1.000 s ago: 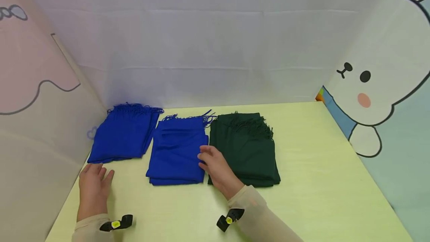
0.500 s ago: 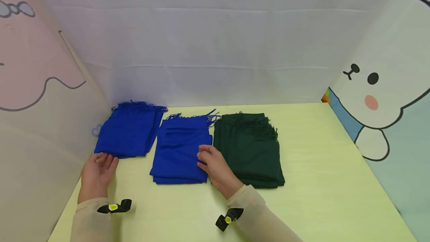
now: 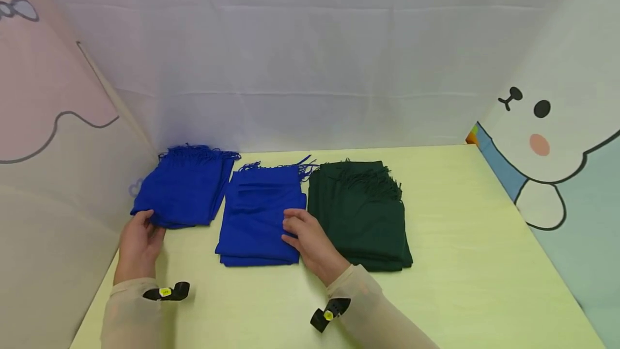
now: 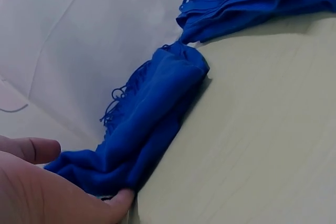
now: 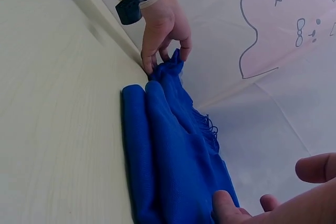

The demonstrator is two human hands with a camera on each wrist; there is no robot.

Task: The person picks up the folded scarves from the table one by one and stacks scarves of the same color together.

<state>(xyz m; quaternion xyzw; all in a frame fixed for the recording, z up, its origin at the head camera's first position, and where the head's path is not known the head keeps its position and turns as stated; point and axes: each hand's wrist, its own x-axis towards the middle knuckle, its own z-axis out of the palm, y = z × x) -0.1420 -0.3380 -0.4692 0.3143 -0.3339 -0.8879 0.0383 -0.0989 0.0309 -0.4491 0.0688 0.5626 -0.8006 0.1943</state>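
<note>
A folded blue scarf (image 3: 181, 193) with a fringed far edge lies at the left. My left hand (image 3: 139, 246) holds its near left corner, and in the right wrist view the fingers of that hand (image 5: 165, 27) pinch the lifted cloth. A second folded blue scarf (image 3: 259, 230) lies in the middle, its fringe at the far edge. My right hand (image 3: 312, 241) is over that scarf's right edge, fingers loosely bent and gripping nothing; whether they touch the cloth I cannot tell. Beside it on the right is a folded dark green scarf (image 3: 360, 225), also fringed.
All the scarves rest on a pale yellow table (image 3: 465, 263). A white cloth wall (image 3: 310, 79) stands behind the table. Printed side walls rise at the left (image 3: 58, 220) and right (image 3: 542, 139), the left one close to my left hand.
My left hand has moved forward from in front of the left blue scarf and taken hold of its near left corner, raising it slightly. The right hand has stayed nearly still.
</note>
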